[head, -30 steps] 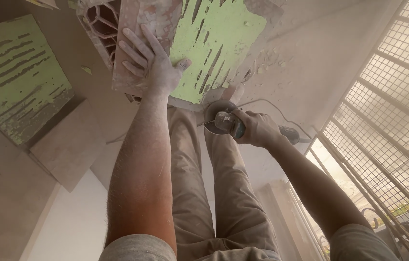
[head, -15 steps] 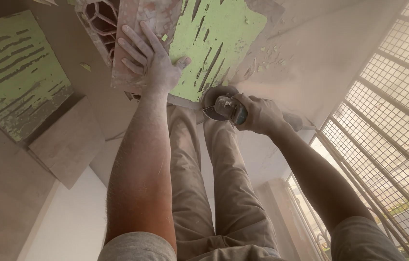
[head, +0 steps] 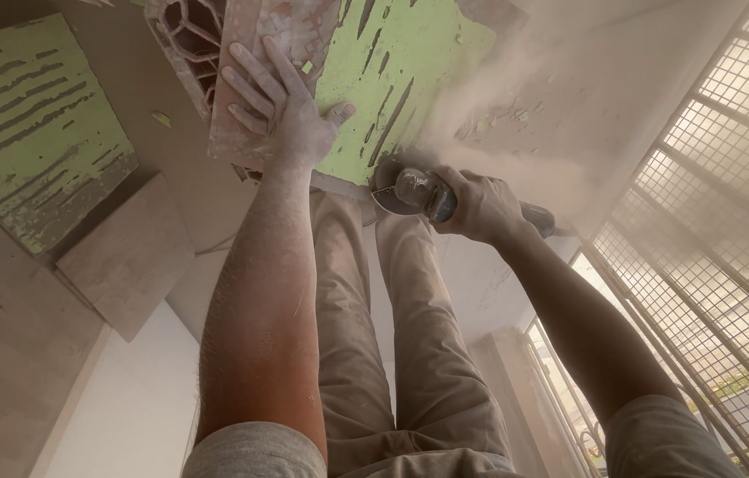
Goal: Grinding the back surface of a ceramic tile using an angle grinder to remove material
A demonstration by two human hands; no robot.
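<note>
Right hand [head: 480, 205] grips the angle grinder [head: 418, 190] at the green-backed tile's [head: 401, 71] edge.

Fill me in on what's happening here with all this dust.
A person is cutting a green-backed tile with an angle grinder, gripped in the right hand. The disc meets the tile's near edge, and dust billows from that spot. The left hand lies flat, fingers spread, on a reddish hollow brick resting on the tile. A second green-backed tile lies off to the side. A metal mesh grille runs alongside.
</note>
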